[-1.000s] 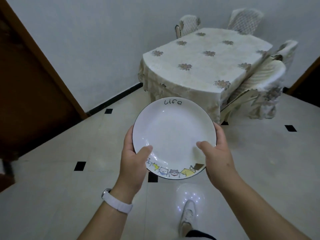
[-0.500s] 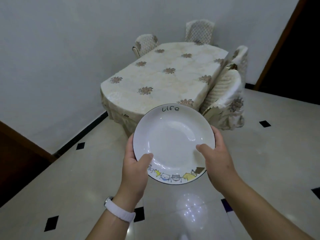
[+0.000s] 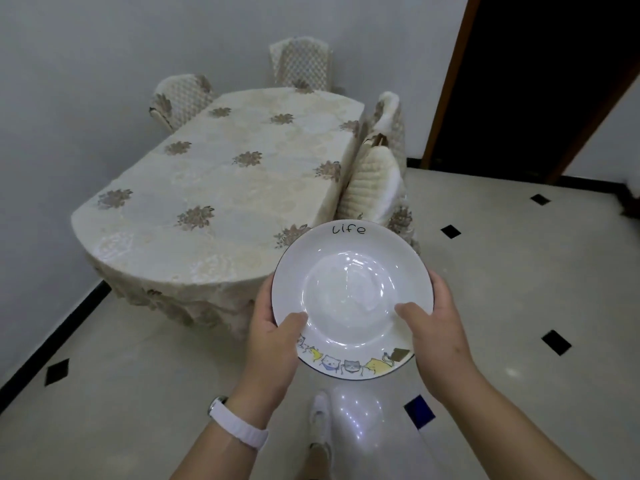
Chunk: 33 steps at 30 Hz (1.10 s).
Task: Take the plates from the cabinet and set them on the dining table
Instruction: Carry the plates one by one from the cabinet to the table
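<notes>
Step in hand, as judged: carriage of one plate to the table, with placement not yet made. The plate (image 3: pixel 349 296), a white deep dish lettered "life" at its far rim and bearing a row of cartoon animals at its near rim, is held in the air, face up and roughly level. It is over the tiled floor (image 3: pixel 519 306), near the right end of the dining table (image 3: pixel 214 188), and touches neither table nor chair. The left hand (image 3: pixel 273 344) grips the plate's left edge with the thumb laid across the inner rim. The right hand (image 3: pixel 440 334) grips the right edge in like manner. The other fingers of both hands pass beneath the plate and are mostly hidden, so their spread cannot be told. A white watch (image 3: pixel 239 429) sits on the left wrist, and a pale shoe (image 3: pixel 320 420) shows below the plate. The table carries a cream cloth with flower motifs. A covered chair (image 3: pixel 374 188) stands tight against its right side, and a dark doorway (image 3: pixel 540 81) lies beyond. Assessment of the next move: the plate has to go forward and left over the table's edge, then be lowered flat onto the cloth, with the thumbs lifted and the fingers drawn out from beneath. Care is advised near the chair, and the cloth may shift under a sliding rim. The cabinet is out of view, so whether further plates wait there cannot be told.
</notes>
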Motion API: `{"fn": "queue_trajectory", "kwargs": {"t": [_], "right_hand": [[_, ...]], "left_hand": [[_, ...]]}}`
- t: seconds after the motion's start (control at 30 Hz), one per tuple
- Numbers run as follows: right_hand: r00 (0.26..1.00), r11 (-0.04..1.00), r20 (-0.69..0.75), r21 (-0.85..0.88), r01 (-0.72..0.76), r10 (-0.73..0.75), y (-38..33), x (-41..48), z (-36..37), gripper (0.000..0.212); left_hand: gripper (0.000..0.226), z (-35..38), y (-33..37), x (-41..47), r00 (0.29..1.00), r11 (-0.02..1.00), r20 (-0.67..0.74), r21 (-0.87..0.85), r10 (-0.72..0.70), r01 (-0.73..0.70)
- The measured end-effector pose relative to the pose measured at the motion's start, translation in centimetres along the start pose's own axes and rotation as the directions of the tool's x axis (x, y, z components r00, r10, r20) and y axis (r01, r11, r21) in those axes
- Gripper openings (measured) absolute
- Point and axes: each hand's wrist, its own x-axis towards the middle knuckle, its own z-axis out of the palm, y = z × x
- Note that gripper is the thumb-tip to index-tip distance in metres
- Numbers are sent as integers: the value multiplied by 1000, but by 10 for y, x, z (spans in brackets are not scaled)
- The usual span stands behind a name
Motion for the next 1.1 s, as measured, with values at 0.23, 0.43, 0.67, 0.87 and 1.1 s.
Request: {"fn": "queue_trajectory", "kwargs": {"t": [0.23, 0.43, 0.67, 0.87, 1.1], "right_hand": [[998, 999, -55, -42, -8, 6, -18, 108, 48, 53], [998, 997, -60, -76, 21, -25, -43, 194, 104, 54], [998, 985, -66, -171, -4, -7, -48, 252, 137, 57], [999, 980, -48, -198, -5, -4, -38, 294, 158, 56], [996, 947, 71, -321, -20, 46, -24, 365, 171, 62]], "left_hand": [[64, 1, 1, 131, 998, 998, 36, -34, -44, 45], [64, -18, 10, 235, 999, 999, 40, -12, -34, 35], [61, -29, 14, 307, 998, 1000, 51, 19, -25, 24], [63, -38, -5, 343, 999, 998, -9, 45, -34, 35], [64, -32, -19, 389, 993, 994, -104, 95, -52, 62]]}}
